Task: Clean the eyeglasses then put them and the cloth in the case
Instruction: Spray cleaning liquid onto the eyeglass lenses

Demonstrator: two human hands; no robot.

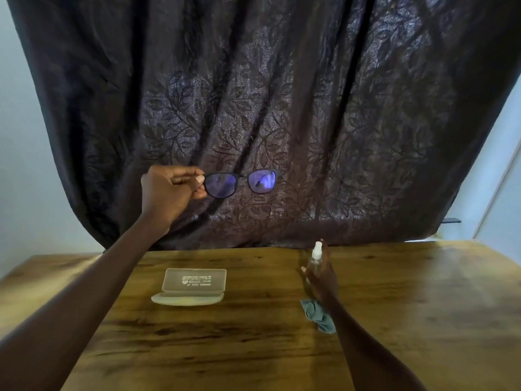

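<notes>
My left hand holds dark-framed eyeglasses up in the air in front of the curtain, pinching them at their left end; the lenses reflect purple. My right hand is wrapped around a small clear spray bottle with a white nozzle, which stands near the table's back edge. A translucent glasses case lies open on the table below the eyeglasses, lid tilted back, showing nothing inside. A crumpled grey-green cloth lies on the table under my right wrist, partly hidden by the forearm.
A wooden table fills the lower part of the view. A dark patterned curtain hangs just behind its far edge, with pale wall to the left and a white frame at the right.
</notes>
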